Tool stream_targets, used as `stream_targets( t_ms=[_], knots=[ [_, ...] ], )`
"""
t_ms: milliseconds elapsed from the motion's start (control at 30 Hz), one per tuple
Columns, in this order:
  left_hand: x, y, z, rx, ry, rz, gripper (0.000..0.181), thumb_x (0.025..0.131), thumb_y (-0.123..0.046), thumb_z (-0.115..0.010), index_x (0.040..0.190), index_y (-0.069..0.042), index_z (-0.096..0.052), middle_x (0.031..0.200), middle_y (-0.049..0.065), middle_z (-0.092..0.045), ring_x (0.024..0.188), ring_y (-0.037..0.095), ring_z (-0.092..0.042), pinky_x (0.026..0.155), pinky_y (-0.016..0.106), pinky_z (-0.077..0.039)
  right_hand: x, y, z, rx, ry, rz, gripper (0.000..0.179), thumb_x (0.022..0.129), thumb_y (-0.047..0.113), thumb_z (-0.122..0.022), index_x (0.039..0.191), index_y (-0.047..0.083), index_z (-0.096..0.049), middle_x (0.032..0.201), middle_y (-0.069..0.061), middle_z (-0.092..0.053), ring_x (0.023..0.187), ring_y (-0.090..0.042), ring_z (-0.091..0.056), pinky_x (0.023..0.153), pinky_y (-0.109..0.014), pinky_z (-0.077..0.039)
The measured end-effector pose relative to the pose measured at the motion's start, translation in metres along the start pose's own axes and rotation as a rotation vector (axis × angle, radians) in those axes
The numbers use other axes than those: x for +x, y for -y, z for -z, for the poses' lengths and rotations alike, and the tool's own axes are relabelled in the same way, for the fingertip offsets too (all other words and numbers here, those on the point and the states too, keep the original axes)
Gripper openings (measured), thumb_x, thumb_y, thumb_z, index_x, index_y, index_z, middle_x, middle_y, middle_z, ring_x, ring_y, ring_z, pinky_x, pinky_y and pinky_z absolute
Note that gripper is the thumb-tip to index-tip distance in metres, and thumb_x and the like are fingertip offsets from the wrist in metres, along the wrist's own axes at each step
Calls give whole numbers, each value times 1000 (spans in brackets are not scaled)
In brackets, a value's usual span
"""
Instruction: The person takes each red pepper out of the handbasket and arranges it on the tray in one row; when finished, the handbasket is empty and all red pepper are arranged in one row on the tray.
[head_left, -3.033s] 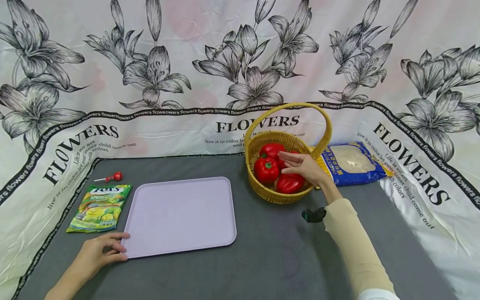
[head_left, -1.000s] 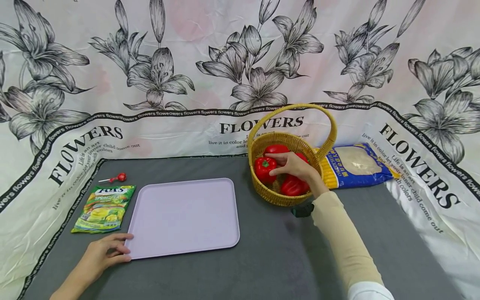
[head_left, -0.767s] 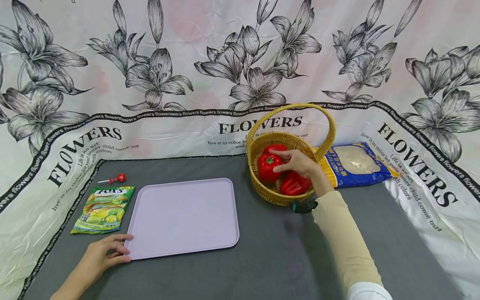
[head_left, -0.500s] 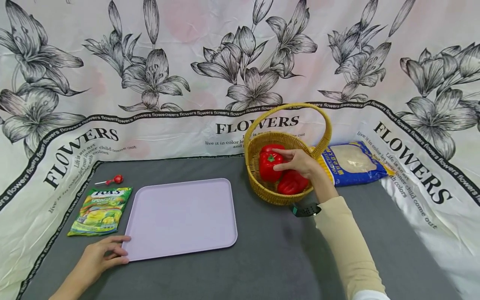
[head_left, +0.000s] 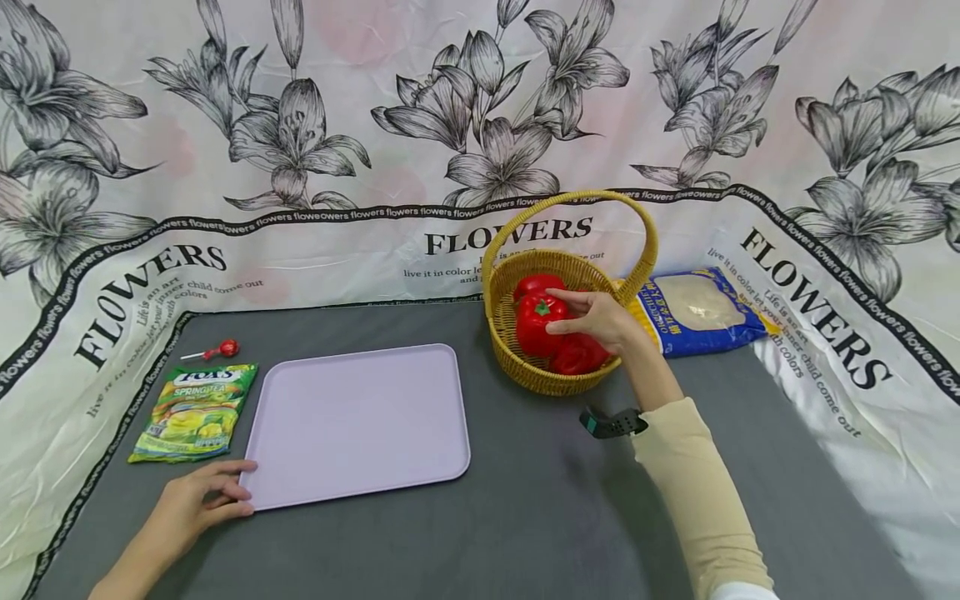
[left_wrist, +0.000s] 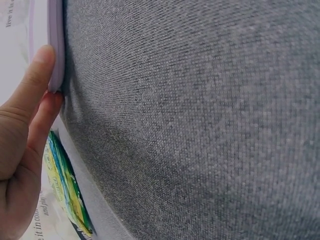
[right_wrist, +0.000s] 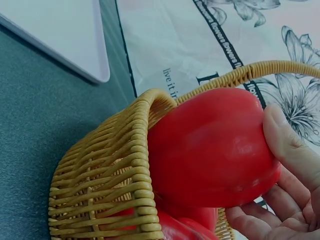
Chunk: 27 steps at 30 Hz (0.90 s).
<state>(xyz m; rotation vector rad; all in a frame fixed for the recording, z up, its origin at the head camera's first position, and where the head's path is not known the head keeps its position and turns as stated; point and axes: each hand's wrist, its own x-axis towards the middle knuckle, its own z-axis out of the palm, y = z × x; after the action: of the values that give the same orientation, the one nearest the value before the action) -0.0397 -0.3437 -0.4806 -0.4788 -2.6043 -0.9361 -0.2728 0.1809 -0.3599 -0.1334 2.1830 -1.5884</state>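
Note:
My right hand [head_left: 603, 321] reaches into a yellow wicker basket [head_left: 517, 367] and holds a red bell pepper [head_left: 537, 327] between thumb and fingers. In the right wrist view the held bell pepper [right_wrist: 210, 150] shows large at the basket's rim, the thumb against its side and the fingers below. Other red peppers [head_left: 577, 357] lie beneath and behind it, partly hidden. On the left, my left hand [head_left: 187, 504] grips the near left corner of a pale lilac tray [head_left: 360, 425]; the left wrist view shows the thumb [left_wrist: 36, 75] against the tray's edge.
A green FOX'S candy bag [head_left: 197, 414] lies left of the tray, with a red lollipop-like item [head_left: 225, 348] behind it. Right of the basket is a blue and yellow pasta bag [head_left: 697, 312]. A flower-printed cloth rises behind the grey table [head_left: 510, 517].
My right hand has come down onto the front red pepper, taken hold of it and shifted it slightly up and right within the basket. The left hand stays at the tray corner.

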Motion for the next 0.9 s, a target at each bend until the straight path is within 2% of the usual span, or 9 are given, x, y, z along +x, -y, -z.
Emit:
stream_targets(
  t_ms=[100,167,267,400,567,733,900],
  knots=[
    [-2,0,1,-1,-3,1,38,48,4,-88,66,-22,-67,100,-12,-68,96,-19,-48,60,3,-43,-3,0,-1,60,21,-6,62,88,3,-69,144,11,-43,145,-19,-42,101,-22,-56,83,-28,-54],
    [-4,0,1,-8,-5,4,38,48,4,-88,66,-22,-67,101,-15,-67,95,-19,-48,59,3,-43,-5,1,-3,106,42,-7,62,89,1,-67,144,11,-42,145,-19,-41,97,-22,-56,83,-29,-54],
    [-6,0,2,-12,-11,5,39,48,5,-87,66,-22,-67,101,-15,-67,95,-18,-48,59,4,-43,-8,3,-5,138,59,2,62,89,0,-65,145,10,-40,148,-20,-37,106,-25,-53,88,-33,-53],
    [-5,0,1,-14,-17,-5,39,48,6,-87,66,-22,-67,101,-12,-67,95,-18,-48,59,4,-44,-12,7,-8,127,74,23,63,88,1,-67,145,12,-41,150,-17,-36,117,-32,-48,91,-35,-51],
    [-3,-1,2,-21,-15,-23,40,48,6,-87,68,-22,-67,100,-10,-68,96,-18,-48,60,3,-44,-15,15,-18,87,81,77,63,87,1,-69,143,15,-45,144,-16,-44,119,-33,-48,90,-36,-52],
    [-3,-4,1,-36,16,-11,40,50,4,-87,69,-24,-67,103,-7,-67,100,-18,-47,66,1,-44,-16,20,-31,136,119,117,62,87,-2,-67,143,11,-45,144,-16,-45,122,-34,-47,90,-38,-52],
    [-1,-7,0,-3,54,23,38,53,-1,-89,68,-26,-65,103,5,-67,101,-14,-48,71,-1,-42,-13,23,-43,169,140,111,61,87,-2,-67,142,10,-45,141,-17,-47,120,-33,-50,88,-36,-53]
  ],
)
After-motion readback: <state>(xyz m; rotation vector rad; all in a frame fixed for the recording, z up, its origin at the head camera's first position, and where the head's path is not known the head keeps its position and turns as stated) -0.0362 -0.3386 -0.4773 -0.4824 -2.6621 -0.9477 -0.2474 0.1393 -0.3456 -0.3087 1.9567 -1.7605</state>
